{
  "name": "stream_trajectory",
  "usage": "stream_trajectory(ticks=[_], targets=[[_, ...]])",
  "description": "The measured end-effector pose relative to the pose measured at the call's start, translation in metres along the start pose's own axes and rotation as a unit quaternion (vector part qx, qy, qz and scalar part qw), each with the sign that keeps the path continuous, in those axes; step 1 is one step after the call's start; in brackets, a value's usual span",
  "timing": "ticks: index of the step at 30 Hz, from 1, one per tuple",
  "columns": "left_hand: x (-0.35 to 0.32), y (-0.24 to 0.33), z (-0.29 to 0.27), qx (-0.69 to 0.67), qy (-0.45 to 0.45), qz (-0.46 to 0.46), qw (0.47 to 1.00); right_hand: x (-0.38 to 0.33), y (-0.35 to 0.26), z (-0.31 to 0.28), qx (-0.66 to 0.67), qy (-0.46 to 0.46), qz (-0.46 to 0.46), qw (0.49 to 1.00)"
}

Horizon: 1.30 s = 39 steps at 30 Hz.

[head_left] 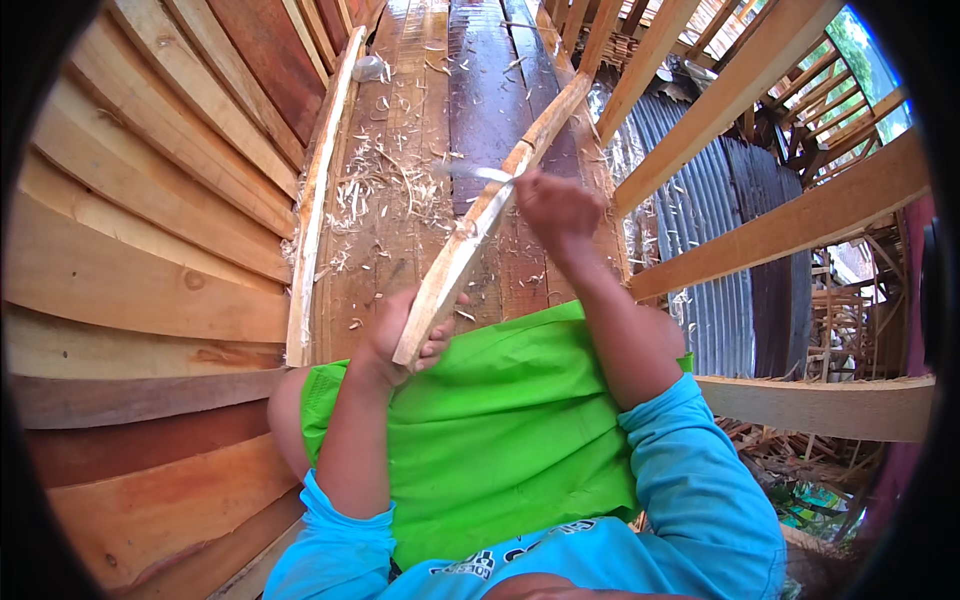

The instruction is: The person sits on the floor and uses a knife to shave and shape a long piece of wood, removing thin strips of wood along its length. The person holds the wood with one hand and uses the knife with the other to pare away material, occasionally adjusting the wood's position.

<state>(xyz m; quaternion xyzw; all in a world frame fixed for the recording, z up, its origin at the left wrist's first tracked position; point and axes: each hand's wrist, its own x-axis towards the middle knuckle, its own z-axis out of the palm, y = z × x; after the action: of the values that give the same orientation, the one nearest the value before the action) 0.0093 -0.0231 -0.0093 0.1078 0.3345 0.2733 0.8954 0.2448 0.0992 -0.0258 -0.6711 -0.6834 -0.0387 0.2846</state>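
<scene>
A long wooden pole [453,255], partly shaved to pale wood, slants from my lap up to the far right, where bark-brown patches remain. Wrapped round its near end from below is my left hand [402,330], its fingers curling up on the right side. My right hand [560,208] is closed in a fist at the pole's right side, on the handle of a knife [487,174]. The knife's blade lies across the pole and points left, its tip blurred. Most of the handle is hidden inside my fist.
Curled wood shavings [380,190] litter the plank floor [440,100]. A second pale pole [318,210] lies along the plank wall [160,270] at left, with a small clear container [368,68] near its far end. Open wooden rails [780,225] border the right, beyond them corrugated metal sheets [700,230].
</scene>
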Motion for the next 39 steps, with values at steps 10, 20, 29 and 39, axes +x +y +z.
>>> stream_trajectory(ticks=[10,20,29,39], targets=[[0.004,-0.001,0.002,0.029,0.017,0.013,0.999,-0.008,0.005,-0.021,0.322,-0.260,0.011,0.910],[0.002,0.002,0.005,0.043,0.032,0.013,0.999,-0.023,-0.017,-0.048,0.149,-0.263,-0.060,0.951],[0.004,0.001,-0.001,0.032,0.016,0.008,0.999,-0.027,-0.032,-0.063,0.103,-0.260,-0.035,0.959],[0.003,0.001,0.005,0.029,0.031,0.003,0.999,-0.034,-0.050,-0.065,0.050,-0.274,-0.043,0.960]])
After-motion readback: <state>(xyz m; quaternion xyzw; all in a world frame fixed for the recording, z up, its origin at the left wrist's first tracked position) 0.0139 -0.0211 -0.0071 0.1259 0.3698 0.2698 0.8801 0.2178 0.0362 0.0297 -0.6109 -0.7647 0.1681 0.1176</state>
